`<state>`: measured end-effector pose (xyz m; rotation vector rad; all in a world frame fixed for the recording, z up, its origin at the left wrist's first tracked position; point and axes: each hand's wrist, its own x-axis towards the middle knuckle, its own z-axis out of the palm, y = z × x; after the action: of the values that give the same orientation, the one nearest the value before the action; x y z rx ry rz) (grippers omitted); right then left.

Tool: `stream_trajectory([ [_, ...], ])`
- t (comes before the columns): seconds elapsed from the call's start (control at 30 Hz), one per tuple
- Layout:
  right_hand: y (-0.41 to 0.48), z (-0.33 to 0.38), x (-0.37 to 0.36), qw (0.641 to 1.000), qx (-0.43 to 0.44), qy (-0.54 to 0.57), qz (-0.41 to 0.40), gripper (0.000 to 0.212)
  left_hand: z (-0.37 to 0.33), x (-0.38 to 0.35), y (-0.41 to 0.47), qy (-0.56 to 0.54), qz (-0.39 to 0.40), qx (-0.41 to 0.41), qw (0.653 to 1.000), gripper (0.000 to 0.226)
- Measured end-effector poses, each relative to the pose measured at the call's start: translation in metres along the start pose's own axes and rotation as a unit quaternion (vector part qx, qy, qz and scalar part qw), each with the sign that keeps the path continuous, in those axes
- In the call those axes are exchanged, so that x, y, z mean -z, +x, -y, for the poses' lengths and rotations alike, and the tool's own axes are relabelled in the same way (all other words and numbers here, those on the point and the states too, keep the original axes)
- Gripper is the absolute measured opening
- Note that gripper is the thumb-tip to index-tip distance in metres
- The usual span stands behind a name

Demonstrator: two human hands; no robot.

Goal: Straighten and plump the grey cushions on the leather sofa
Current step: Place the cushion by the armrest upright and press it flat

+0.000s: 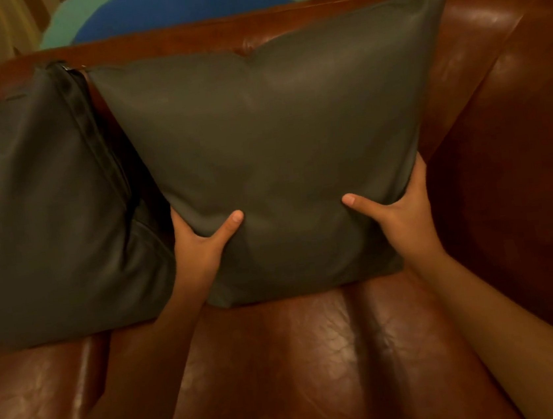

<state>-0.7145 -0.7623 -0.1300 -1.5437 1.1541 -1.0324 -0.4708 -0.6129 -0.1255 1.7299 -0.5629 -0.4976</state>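
Right now we hold the right cushion (278, 147) by its two lower sides, and it stands on the seat (285, 363) of the brown leather sofa (502, 87), leaning back against the backrest. Our left hand (199, 242) is clamped on the cushion's left edge near the bottom corner: the thumb lies across the front face, pointing up and to the right, while the fingers are hidden behind the cushion. Our right hand (403, 212) grips the opposite edge in the same way, its thumb pressed on the front face and pointing to the left, the fingers out of sight behind the fabric. Between the two thumbs the grey cover shows soft folds. The cushion's top edge reaches up to the rim of the backrest, with a small dip near its middle, and its top right corner sits close to the sofa's rounded arm. Its bottom edge rests on the seat.

Just beside it to the left stands the left cushion (37, 209), also grey, upright against the backrest, with a dark seam running down its right edge. The two cushions are close together; whether they touch we cannot tell. Behind the sofa a surface (176, 3) painted in blue and green shapes shows.
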Motion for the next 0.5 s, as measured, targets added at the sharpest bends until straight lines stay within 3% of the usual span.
stream_trajectory([
  [0.3,-0.009,0.005,0.031,0.999,0.009,0.007,-0.038,0.122,-0.006,-0.018,-0.021,-0.004,-0.001,-0.011,1.0,0.103],
  [0.5,0.007,-0.002,0.03,0.999,-0.025,-0.01,0.018,0.125,-0.005,-0.024,-0.011,0.053,0.001,0.004,0.999,0.116],
])
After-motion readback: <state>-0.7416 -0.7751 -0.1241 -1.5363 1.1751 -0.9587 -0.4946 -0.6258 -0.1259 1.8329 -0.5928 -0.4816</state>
